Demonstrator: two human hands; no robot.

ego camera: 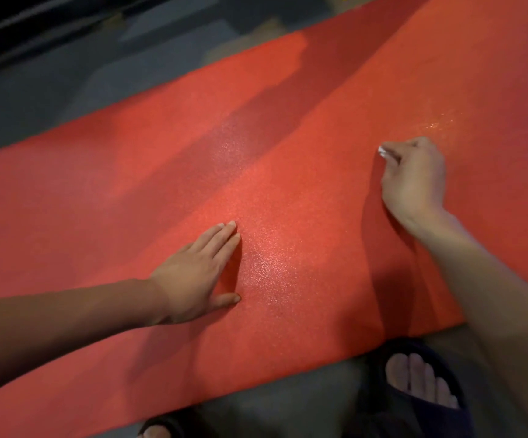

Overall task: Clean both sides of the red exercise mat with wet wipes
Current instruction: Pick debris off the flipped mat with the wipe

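A: Left hand [197, 270]?
B: Flat, palm down on the red mat [288, 200], fingers straight and together, thumb spread. Grasping nothing.

A: Right hand [414, 181]?
B: Arm reaches in from the lower right. Fingers curled, clenched round a wet wipe [382, 151]; only a white scrap shows past the fingertips, against the mat.

A: Mat?
B: Spread across the grey floor [35, 99], sheen patches near both hands. Sandalled foot [420, 384] at its near edge.
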